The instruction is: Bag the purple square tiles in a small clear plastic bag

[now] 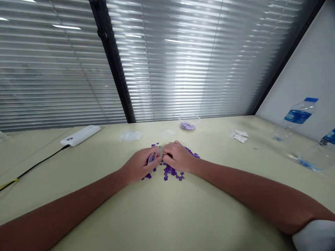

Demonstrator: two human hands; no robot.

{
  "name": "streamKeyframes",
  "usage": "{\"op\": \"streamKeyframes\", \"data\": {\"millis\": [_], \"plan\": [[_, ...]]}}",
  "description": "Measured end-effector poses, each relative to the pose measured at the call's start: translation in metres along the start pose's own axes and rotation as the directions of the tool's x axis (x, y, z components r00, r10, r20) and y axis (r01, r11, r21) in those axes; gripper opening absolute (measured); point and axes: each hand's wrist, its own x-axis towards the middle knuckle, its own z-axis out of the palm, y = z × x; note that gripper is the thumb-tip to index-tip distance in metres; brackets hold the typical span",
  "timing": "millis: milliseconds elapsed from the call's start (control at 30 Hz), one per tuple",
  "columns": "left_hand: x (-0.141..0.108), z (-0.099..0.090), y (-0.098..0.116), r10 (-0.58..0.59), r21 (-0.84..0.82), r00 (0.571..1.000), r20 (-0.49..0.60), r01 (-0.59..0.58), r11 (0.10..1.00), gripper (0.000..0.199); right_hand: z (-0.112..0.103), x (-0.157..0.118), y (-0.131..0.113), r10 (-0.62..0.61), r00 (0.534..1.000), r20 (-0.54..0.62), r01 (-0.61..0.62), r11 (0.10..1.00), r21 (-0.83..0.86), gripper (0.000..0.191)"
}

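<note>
Small purple square pieces (171,170) lie scattered on the pale table (157,216), around and beneath both hands. My left hand (142,163) curls its fingers and thumb round a small clear plastic bag (153,157), with some purple showing at it. Close beside it, my right hand (178,156) has its fingers bent and pinched near the bag's edge. Whatever is between the right fingertips is too small to make out. More purple pieces lie beyond the right wrist.
A clear round bowl (188,123) with light purple pieces stands behind the hands. Clear plastic bags (131,135) and a white device (80,135) with a black cable are at left. White scraps (239,135) and two bottles (294,120) (320,151) are at right.
</note>
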Motion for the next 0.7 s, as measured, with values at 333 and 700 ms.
{"op": "streamKeyframes", "data": {"millis": [333,700], "plan": [[-0.0001,0.003,0.0038,0.011,0.116,0.999,-0.046,-0.006,0.993,0.02,-0.0089,-0.0022,-0.0064,-0.097,0.995,0.03,0.093,0.99,0.107,0.043],[-0.0008,0.0058,-0.0001,0.082,0.125,0.992,-0.092,-0.07,0.99,0.022,0.0005,-0.002,-0.0013,-0.178,0.983,-0.034,0.18,0.982,0.051,0.026]]}}
